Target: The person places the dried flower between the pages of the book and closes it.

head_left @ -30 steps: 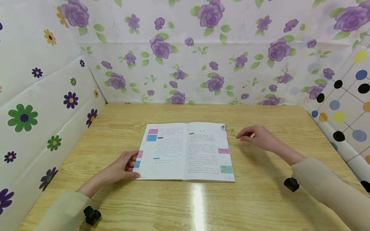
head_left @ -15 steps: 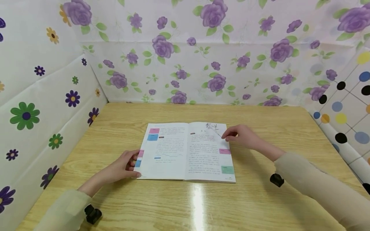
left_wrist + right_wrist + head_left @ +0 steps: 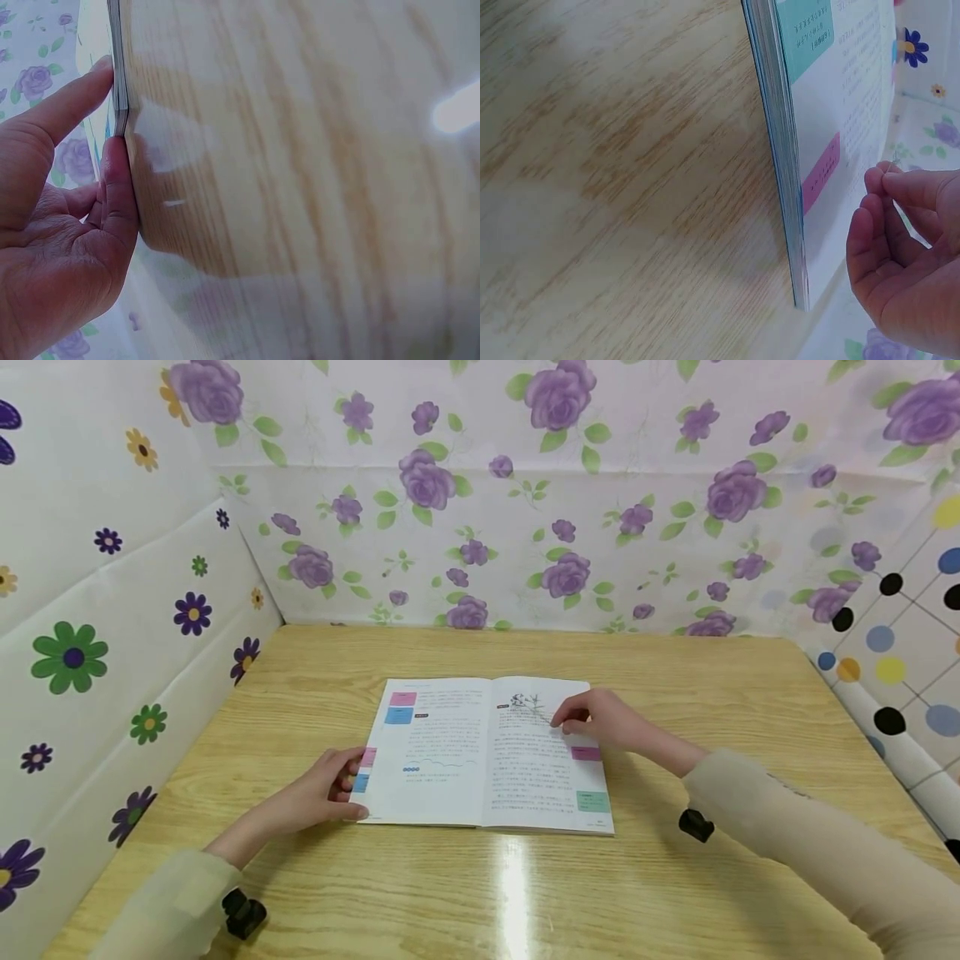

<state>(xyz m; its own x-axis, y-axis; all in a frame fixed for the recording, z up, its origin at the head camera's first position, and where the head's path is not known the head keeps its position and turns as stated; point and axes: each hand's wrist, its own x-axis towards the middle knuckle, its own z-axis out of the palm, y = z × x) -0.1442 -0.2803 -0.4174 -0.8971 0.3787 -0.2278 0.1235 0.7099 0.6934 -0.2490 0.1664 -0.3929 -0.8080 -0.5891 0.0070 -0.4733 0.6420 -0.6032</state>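
An open book with printed pages and pink, blue and green boxes lies flat on the wooden table. At its lower left corner my left hand grips the edge, thumb over the page; the left wrist view shows the fingertips right at the page block. My right hand pinches the stem end of a thin dried sprig between thumb and fingertips. The sprig's small dark head overlaps the upper part of the right page. In the right wrist view the other fingers curl in loosely beside the book.
White cloth with purple roses hangs behind the table, flowered cloth to the left, and dotted cloth to the right. Black wrist devices sit under both sleeves. A glare streak marks the table's front.
My right hand has moved left, bringing the sprig from beside the book's upper right corner to over the right page. The left hand keeps its place on the book.
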